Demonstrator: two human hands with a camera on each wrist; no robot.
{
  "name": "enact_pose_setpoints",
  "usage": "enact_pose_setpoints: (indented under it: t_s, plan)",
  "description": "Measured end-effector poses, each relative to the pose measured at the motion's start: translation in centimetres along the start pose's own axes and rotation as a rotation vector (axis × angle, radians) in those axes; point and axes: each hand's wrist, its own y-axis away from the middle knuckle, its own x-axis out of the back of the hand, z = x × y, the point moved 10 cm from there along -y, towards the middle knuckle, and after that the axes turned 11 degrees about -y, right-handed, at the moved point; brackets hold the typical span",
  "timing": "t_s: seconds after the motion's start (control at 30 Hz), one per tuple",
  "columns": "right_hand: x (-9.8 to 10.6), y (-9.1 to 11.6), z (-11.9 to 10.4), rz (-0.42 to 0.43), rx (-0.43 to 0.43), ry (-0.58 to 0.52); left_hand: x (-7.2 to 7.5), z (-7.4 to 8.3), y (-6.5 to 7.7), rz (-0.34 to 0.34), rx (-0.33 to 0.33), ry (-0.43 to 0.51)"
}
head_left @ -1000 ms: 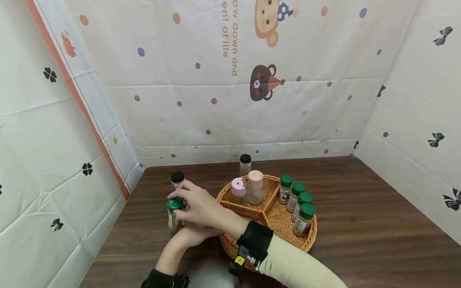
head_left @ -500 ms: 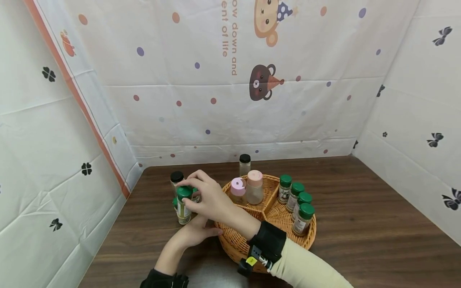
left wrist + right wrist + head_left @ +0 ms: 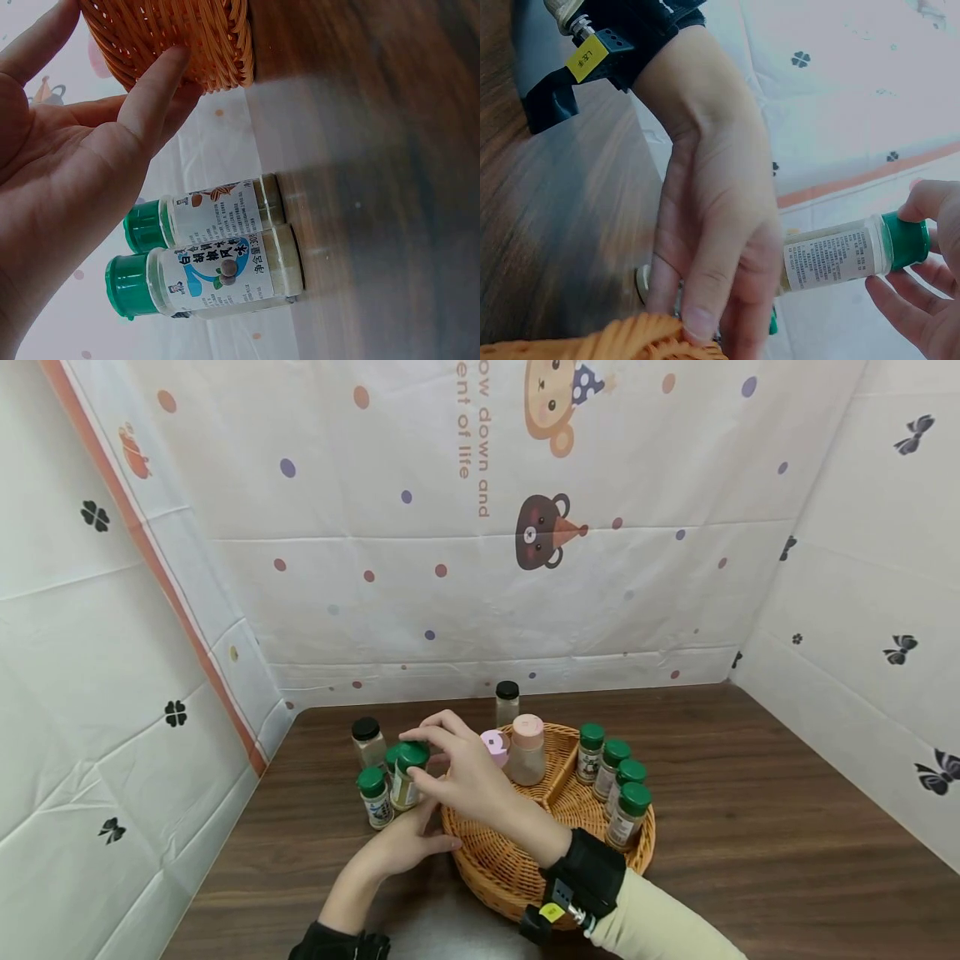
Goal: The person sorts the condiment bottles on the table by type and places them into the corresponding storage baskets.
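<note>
My right hand pinches the green cap of a spice bottle between thumb and fingers, left of a round wicker basket. In the right wrist view this spice bottle shows a white printed label. Extended fingers and thumb of my left hand touch the basket's outer left side. Close to the left hand stand two green-capped spice bottles, a nearer one and one partly behind it. A black-capped bottle stands behind them.
Inside the basket, frosted bottles with a pink cap and a lilac cap share the back compartment. Several green-capped bottles line the right side. Another black-capped bottle stands behind the basket, near the back curtain.
My right hand has lifted the spice bottle and carried it rightward toward the basket, uncovering the other green-capped bottles. The left hand has stayed nearly still at the basket's side.
</note>
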Motion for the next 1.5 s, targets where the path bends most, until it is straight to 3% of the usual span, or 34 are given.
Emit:
enact_pose_setpoints:
  t_s: [0.3, 0.6, 1.17, 1.5]
  plan:
    - [3.2, 1.1, -1.0, 0.096, 0.014, -0.006, -0.1, -0.3, -0.1, 0.002, 0.044, 0.006]
    - [6.1, 3.4, -1.0, 0.144, -0.026, 0.000, 0.2, -0.6, 0.1, 0.010, 0.086, -0.011]
    - [11.5, 9.5, -0.8, 0.281, -0.021, 0.283, 0.2, -0.6, 0.1, 0.018, 0.090, -0.028]
    - [15.1, 12.9, -0.6, 0.379, 0.009, 0.337, 0.0, -0.7, 0.0, 0.013, 0.079, -0.027]
